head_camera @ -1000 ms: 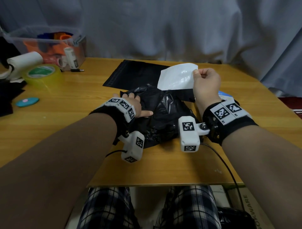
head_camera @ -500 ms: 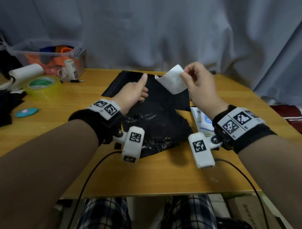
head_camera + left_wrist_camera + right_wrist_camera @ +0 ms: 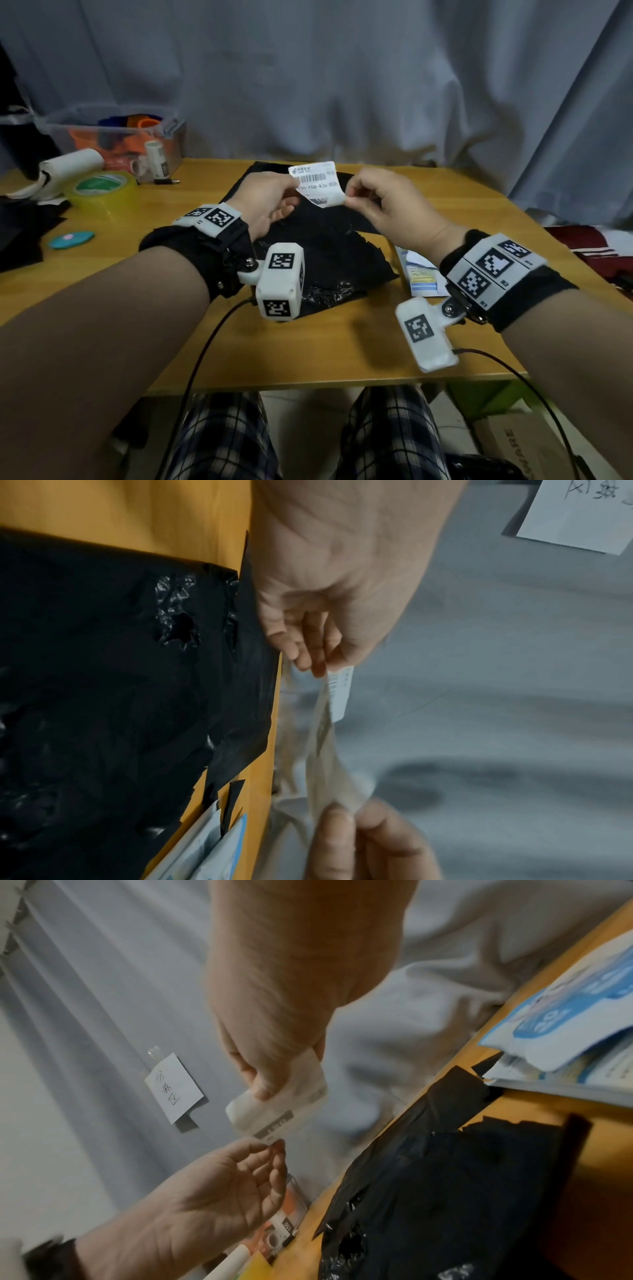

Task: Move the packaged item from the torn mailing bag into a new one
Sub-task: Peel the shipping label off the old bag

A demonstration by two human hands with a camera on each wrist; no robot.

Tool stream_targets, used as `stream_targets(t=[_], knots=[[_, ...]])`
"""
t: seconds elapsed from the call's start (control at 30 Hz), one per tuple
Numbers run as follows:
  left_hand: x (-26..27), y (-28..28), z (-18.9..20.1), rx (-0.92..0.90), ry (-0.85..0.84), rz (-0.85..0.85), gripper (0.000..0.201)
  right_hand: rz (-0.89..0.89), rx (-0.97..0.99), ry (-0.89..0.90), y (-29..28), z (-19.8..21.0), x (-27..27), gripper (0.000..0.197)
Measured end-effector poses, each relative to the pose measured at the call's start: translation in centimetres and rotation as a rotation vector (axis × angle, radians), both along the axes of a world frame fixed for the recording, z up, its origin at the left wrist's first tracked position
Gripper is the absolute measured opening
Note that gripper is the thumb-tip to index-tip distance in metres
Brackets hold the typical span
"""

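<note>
A white shipping label (image 3: 317, 183) with a barcode is held up over the table, printed side towards me. My left hand (image 3: 294, 192) pinches its left edge and my right hand (image 3: 349, 200) pinches its lower right corner. The wrist views show the same pinch: left hand (image 3: 315, 666) on the label (image 3: 339, 693), right hand (image 3: 270, 1088) on the label (image 3: 284, 1110). Under the hands lies the torn, crumpled black mailing bag (image 3: 325, 263). A flat black bag (image 3: 246, 181) lies behind it. The blue-and-white packaged item (image 3: 423, 274) rests to the right of the torn bag.
At the table's (image 3: 342, 342) back left stand a clear plastic bin (image 3: 113, 137), a yellow-green tape roll (image 3: 102, 192), a white roll (image 3: 68, 168) and a pen (image 3: 166, 181). A teal disc (image 3: 70, 238) lies nearer. A grey curtain hangs behind; cables trail off the front edge.
My left hand left the torn bag and rose to take the label's left edge. My right hand turned the label so its printed side faces me.
</note>
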State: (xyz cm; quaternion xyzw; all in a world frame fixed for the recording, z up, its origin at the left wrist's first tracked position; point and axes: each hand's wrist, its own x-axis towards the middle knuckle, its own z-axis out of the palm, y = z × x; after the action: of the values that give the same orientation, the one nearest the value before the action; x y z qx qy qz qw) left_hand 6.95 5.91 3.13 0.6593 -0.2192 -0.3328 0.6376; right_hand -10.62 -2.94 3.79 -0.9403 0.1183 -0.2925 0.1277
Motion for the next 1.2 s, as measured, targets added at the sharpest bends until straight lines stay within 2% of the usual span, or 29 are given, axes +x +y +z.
stream_targets(t=[0.1,0.17,0.2,0.27,0.33,0.4,0.47,0.53,0.6,0.7,0.83,0.93,1.0,1.07,1.2], knots=[[-0.3,0.8,0.0,-0.074,-0.077,0.069,0.015,0.011,0.096,0.169,0.9,-0.1,-1.5,0.009],[-0.9,1.4,-0.2,-0.106,-0.099,0.08,0.011,-0.044,0.222,0.253,1.5,-0.3,-2.7,0.014],[-1.5,1.7,-0.2,-0.112,-0.106,0.059,0.009,-0.082,0.302,0.217,1.7,-0.5,-3.2,0.015],[-3.0,2.4,-0.5,-0.106,-0.136,-0.036,0.003,-0.184,0.431,-0.015,2.1,-1.0,-4.2,0.016],[-5.0,3.1,-0.9,-0.095,-0.187,-0.129,0.009,-0.305,0.518,-0.216,2.3,-1.5,-5.0,0.023],[-7.2,3.7,-1.1,-0.095,-0.212,-0.206,0.012,-0.392,0.676,-0.234,2.5,-2.1,-5.7,0.046],[-9.3,4.3,-1.2,-0.119,-0.168,-0.281,0.01,-0.4,0.829,-0.211,2.6,-2.6,-6.3,0.066],[-10.8,4.7,-1.0,-0.161,-0.105,-0.355,0.005,-0.367,0.912,-0.236,2.8,-2.8,-7.0,0.074],[-11.9,5.0,-1.1,-0.187,-0.07,-0.408,0.007,-0.335,0.938,-0.273,3.1,-2.7,-7.8,0.064],[-12.8,5.0,-1.6,-0.154,-0.088,-0.42,0.005,-0.318,0.96,-0.342,3.8,-2.4,-9.1,0.016],[-13.9,4.6,-3.3,-0.015,-0.194,-0.434,0.004,-0.404,1.022,-0.392,4.7,-3.4,-10.9,0.027],[-15.4,3.9,-5.1,0.096,-0.29,-0.475,0.02,-0.535,1.037,-0.363,5.0,-5.1,-12.4,0.034],[-16.5,3.6,-6.1,0.152,-0.355,-0.529,0.022,-0.635,0.992,-0.271,5.0,-6.3,-13.6,0.035],[-17.3,3.6,-6.9,0.165,-0.398,-0.597,0.009,-0.72,0.917,-0.109,5.2,-7.1,-14.9,0.029],[-18.3,3.2,-8.0,0.198,-0.593,-0.666,0.02,-0.824,0.864,0.056,5.8,-8.1,-17.2,0.027]])
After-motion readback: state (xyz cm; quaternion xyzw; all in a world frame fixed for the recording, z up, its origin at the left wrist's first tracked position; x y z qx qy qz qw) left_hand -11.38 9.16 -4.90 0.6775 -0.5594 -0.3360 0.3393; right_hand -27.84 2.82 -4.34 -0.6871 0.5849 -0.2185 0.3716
